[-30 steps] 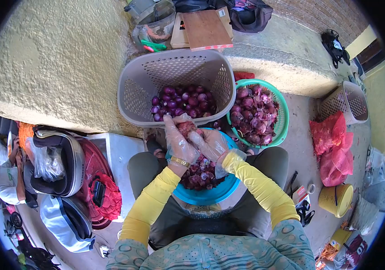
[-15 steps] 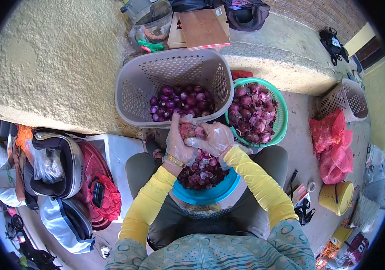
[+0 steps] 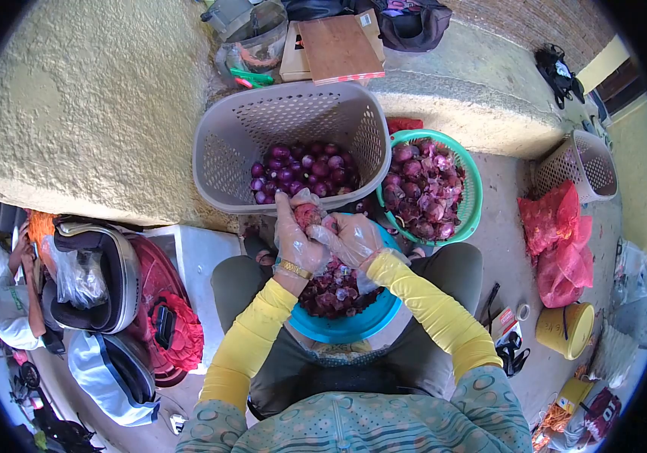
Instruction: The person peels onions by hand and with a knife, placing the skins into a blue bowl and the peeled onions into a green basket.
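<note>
A red onion (image 3: 308, 217) is held in my left hand (image 3: 295, 243), fingers wrapped round it, in a clear plastic glove. Close against its right side, my right hand (image 3: 355, 238), gloved too, has its fingers pinched together; a small pinkish bit shows at the tips, too small to name. Below both hands, a blue basin (image 3: 323, 332) between my knees holds loose dark red onion skins (image 3: 338, 291). Just beyond them stands a grey-brown perforated basket (image 3: 221, 162) with shiny peeled red onions (image 3: 304, 172). To its right, a green basket (image 3: 477, 192) holds onions with dry skins (image 3: 421, 192).
A low concrete ledge (image 3: 474, 106) runs behind the baskets, bearing a brown board (image 3: 341, 49). On the right are red mesh bags (image 3: 565, 264), a yellow bucket (image 3: 569, 332) and another basket (image 3: 582, 162). A white box (image 3: 202, 257) stands left; a person (image 3: 10, 302) sits at far left.
My right hand has shifted slightly right and down, its fingers drawn toward the onion's side. The onion in my left hand has turned and moved a little left.
</note>
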Available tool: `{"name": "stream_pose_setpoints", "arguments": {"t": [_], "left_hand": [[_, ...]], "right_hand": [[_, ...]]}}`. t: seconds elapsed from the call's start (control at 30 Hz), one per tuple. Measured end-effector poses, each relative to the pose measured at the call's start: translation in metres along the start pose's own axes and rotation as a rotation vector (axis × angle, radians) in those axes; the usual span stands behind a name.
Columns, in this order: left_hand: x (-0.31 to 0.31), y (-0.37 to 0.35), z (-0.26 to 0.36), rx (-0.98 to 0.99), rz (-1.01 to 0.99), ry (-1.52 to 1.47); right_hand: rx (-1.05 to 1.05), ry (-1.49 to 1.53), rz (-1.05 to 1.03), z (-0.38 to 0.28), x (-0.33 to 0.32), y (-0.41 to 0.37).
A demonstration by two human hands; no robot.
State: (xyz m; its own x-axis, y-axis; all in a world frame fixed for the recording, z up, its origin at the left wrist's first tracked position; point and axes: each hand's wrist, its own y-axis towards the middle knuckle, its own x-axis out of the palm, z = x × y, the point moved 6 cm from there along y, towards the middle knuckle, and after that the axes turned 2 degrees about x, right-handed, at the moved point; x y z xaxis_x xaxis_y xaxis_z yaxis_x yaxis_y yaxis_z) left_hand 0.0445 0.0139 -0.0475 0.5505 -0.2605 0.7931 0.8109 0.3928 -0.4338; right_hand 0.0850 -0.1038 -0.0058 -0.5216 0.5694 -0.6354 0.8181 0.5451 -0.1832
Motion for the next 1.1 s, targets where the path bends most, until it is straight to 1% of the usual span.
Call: {"name": "stream_pose_setpoints", "arguments": {"t": [0.07, 0.1, 0.13, 0.17, 0.2, 0.23, 0.3, 0.33, 0.37, 0.4, 0.43, 0.5, 0.57, 0.6, 0.63, 0.67, 0.7, 0.73, 0.77, 0.8, 0.87, 0.9, 0.93, 0.97, 1.03, 1.07, 1.1], "left_hand": [[0.001, -0.002, 0.000, 0.009, 0.003, 0.003], [0.000, -0.002, 0.001, 0.021, 0.004, 0.006], [0.000, -0.003, 0.002, 0.022, 0.003, 0.006], [0.003, -0.003, 0.007, 0.098, -0.038, 0.180], [0.006, -0.004, 0.011, 0.173, -0.079, 0.354], [0.012, -0.004, 0.016, 0.173, -0.080, 0.354], [0.024, -0.003, 0.009, -0.156, -0.149, 0.099], [0.022, -0.002, 0.005, -0.225, -0.145, 0.099], [0.015, 0.001, 0.001, -0.226, -0.146, 0.099], [0.011, 0.002, -0.004, -0.261, -0.137, 0.076], [0.006, 0.002, -0.008, -0.295, -0.128, 0.053], [-0.002, -0.002, -0.009, -0.296, -0.123, 0.109], [-0.006, 0.000, 0.003, -0.040, -0.025, 0.388], [-0.004, 0.000, 0.003, -0.039, -0.025, 0.388], [-0.005, 0.002, 0.000, -0.088, 0.031, 0.216], [-0.005, 0.002, -0.004, -0.138, 0.088, 0.044], [-0.009, 0.004, -0.005, -0.140, 0.087, 0.045], [-0.009, 0.007, -0.005, -0.115, 0.037, 0.013], [-0.010, 0.009, -0.004, -0.088, -0.013, -0.018], [-0.003, 0.005, -0.002, -0.086, -0.013, -0.018], [0.008, -0.009, 0.005, -0.038, 0.149, 0.122], [0.005, -0.007, 0.004, -0.039, 0.149, 0.120], [0.003, -0.004, 0.004, -0.003, 0.083, 0.130], [0.003, -0.002, 0.005, 0.035, 0.016, 0.140], [0.005, -0.005, 0.007, 0.061, 0.048, 0.162], [0.005, -0.006, 0.008, 0.085, 0.082, 0.184], [0.005, -0.006, 0.010, 0.088, 0.081, 0.186]], "right_hand": [[0.055, 0.089, -0.069, 0.001, 0.004, 0.000], [0.054, 0.090, -0.069, 0.005, 0.006, 0.001], [0.067, 0.190, -0.091, 0.011, 0.012, 0.004], [0.081, 0.289, -0.114, 0.017, 0.016, 0.004], [0.082, 0.290, -0.113, 0.015, 0.007, 0.005], [0.051, 0.248, -0.151, 0.008, -0.007, 0.008], [0.020, 0.206, -0.192, 0.006, -0.023, 0.011], [-0.111, 0.077, -0.122, 0.001, -0.033, 0.012], [-0.240, -0.053, -0.051, -0.005, -0.039, 0.011], [-0.317, -0.098, -0.004, -0.008, -0.037, 0.009], [-0.317, -0.099, -0.004, -0.007, -0.033, 0.009], [-0.232, -0.248, 0.001, -0.003, -0.022, 0.009], [-0.233, -0.217, 0.033, 0.002, -0.011, 0.007], [-0.184, -0.195, 0.024, 0.001, -0.009, 0.006], [-0.135, -0.174, 0.016, 0.000, -0.008, 0.005], [-0.133, -0.175, 0.018, 0.000, -0.004, 0.003], [-0.084, -0.090, 0.001, 0.001, 0.000, 0.002], [-0.037, -0.006, -0.016, 0.003, 0.002, 0.002], [-0.038, -0.006, -0.017, 0.002, 0.002, 0.002], [-0.001, 0.031, -0.047, 0.000, 0.002, 0.001], [0.038, 0.065, -0.076, 0.001, 0.002, 0.001], [0.034, 0.131, -0.088, 0.000, 0.003, 0.000], [0.031, 0.198, -0.101, 0.000, 0.004, 0.000], [0.030, 0.198, -0.101, 0.005, 0.012, 0.000], [0.078, 0.464, -0.114, 0.013, 0.028, 0.002], [0.078, 0.467, -0.115, 0.019, 0.031, 0.001], [0.060, 0.398, -0.112, 0.014, 0.024, -0.001]]}}
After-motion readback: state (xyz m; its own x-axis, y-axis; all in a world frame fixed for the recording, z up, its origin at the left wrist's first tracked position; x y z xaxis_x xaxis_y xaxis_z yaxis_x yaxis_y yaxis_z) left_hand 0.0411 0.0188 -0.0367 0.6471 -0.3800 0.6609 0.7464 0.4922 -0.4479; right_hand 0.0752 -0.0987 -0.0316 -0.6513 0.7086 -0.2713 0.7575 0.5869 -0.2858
